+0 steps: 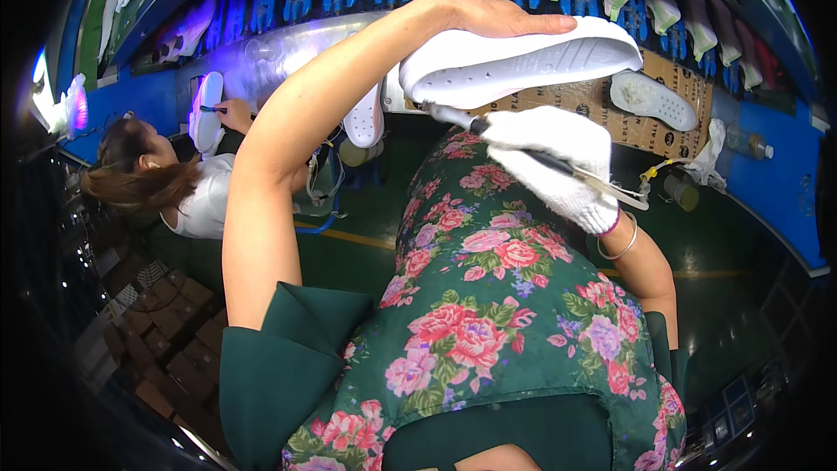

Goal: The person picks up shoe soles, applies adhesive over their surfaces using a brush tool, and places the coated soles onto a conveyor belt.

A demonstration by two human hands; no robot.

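Sole, white, elongated (206, 113): far left, co-worker's bare hand (234, 115) holding a slim dark tool to it. Sole, white, perforated (364, 122): at bench edge, unheld. Bare left hand (501, 17): closed on far rim of large white moulded shoe sole (523, 68), raised, tilted; some fingers hidden. White knit-gloved right hand (558, 144): fingers curled round dark-handled brush (476, 125), tip at sole's near edge. Brushing judged under way; coverage done or left not discernible. White perforated sole (654, 100): on brown printed cardboard (632, 134), apparently awaiting its turn or finished, cannot tell.
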